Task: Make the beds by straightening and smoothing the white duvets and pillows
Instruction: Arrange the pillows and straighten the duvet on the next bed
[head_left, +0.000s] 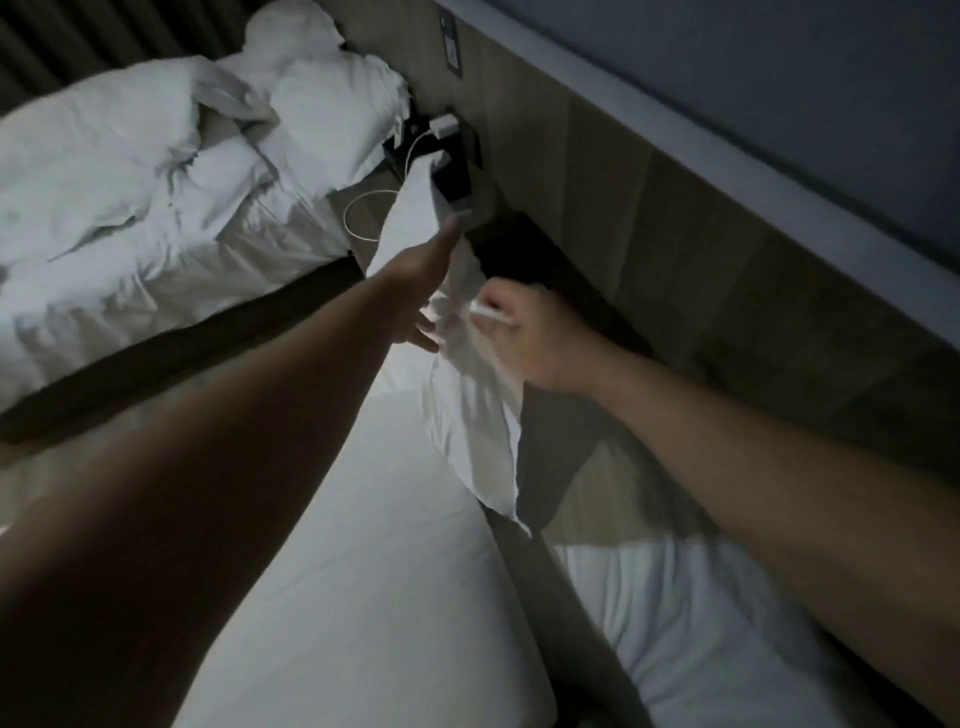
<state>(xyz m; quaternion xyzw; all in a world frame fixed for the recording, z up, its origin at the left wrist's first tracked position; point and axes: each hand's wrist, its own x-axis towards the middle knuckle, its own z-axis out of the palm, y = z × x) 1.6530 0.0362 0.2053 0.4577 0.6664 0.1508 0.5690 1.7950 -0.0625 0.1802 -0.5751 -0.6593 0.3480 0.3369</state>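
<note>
A white pillow (467, 410) stands on edge at the head of the near bed, between my two hands. My left hand (423, 275) lies flat against its left side with straight fingers. On the pillow's right side, my right hand (524, 332) pinches a fold of the pillowcase. A white sheet covers the near mattress (374, 571). A second white pillow (691, 634) lies low at the right. The far bed holds a crumpled white duvet (119, 197) and rumpled pillows (322, 109).
A wooden headboard panel (675, 234) runs along the wall on the right. Between the beds a small nightstand (363, 208) carries a white charger (444, 124), a looped white cable and a dark device (452, 182). A dark gap separates the two beds.
</note>
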